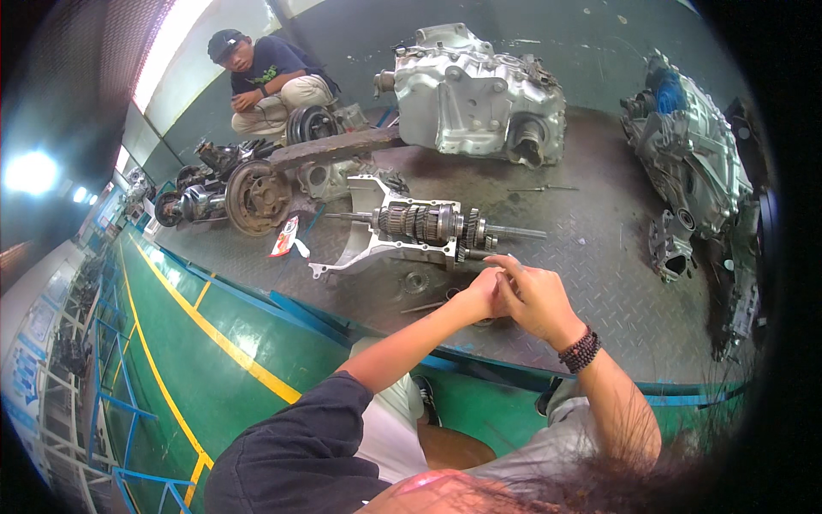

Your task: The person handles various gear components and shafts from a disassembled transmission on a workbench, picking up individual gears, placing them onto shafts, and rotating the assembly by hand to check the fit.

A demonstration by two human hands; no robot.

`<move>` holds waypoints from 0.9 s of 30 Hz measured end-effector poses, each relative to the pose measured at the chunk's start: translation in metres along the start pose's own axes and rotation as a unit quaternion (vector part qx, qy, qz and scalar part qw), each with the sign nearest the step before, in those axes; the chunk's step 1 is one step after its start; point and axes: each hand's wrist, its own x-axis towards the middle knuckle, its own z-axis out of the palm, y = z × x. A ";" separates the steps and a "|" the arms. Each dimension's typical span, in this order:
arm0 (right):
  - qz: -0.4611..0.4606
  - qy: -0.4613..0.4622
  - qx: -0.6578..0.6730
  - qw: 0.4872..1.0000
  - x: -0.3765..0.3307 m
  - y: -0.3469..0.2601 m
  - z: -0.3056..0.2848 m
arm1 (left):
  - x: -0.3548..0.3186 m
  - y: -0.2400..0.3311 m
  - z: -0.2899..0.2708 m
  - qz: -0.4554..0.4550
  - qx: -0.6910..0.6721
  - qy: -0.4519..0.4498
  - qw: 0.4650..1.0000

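Observation:
My left hand (486, 294) and my right hand (541, 301) meet at the near side of the metal bench. Both are closed, fingers bent and pressed together. Whatever they hold, if anything, is hidden between them. A dark beaded bracelet circles my right wrist. Just beyond my hands lies an open silver gearbox housing (353, 259) with a gear shaft (419, 222) set in it. The shaft's thin end sticks out to the right. Near my left forearm, a loose gear (416, 283) and a thin rod (422, 307) rest on the bench.
A large silver transmission case (462, 107) stands at the back, another gearbox (698, 163) at the right. A rusty brake drum (257, 197) and a red-and-white packet (285, 236) lie left. A person (274, 81) squats behind. Green floor (214, 343) borders the bench's blue edge.

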 end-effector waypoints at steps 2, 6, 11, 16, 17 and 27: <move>-0.002 0.002 -0.002 1.000 0.000 0.000 -0.001 | 0.001 0.001 -0.002 -0.014 -0.212 0.001 0.977; 0.016 -0.008 -0.005 1.000 0.001 0.001 -0.003 | 0.001 0.017 -0.022 0.017 0.037 -0.022 0.999; 0.018 0.010 0.005 1.000 0.002 0.001 -0.003 | -0.001 0.026 -0.034 -0.035 0.029 -0.011 0.999; 0.021 -0.004 0.000 1.000 0.002 0.001 -0.003 | 0.009 -0.003 0.007 -0.036 -0.058 0.046 0.997; 0.021 -0.006 -0.001 1.000 0.002 0.001 -0.003 | 0.012 -0.007 0.017 0.001 -0.152 0.088 0.984; 0.040 0.030 -0.008 0.999 0.000 0.016 0.003 | -0.011 0.024 -0.022 -0.085 -0.088 0.038 0.992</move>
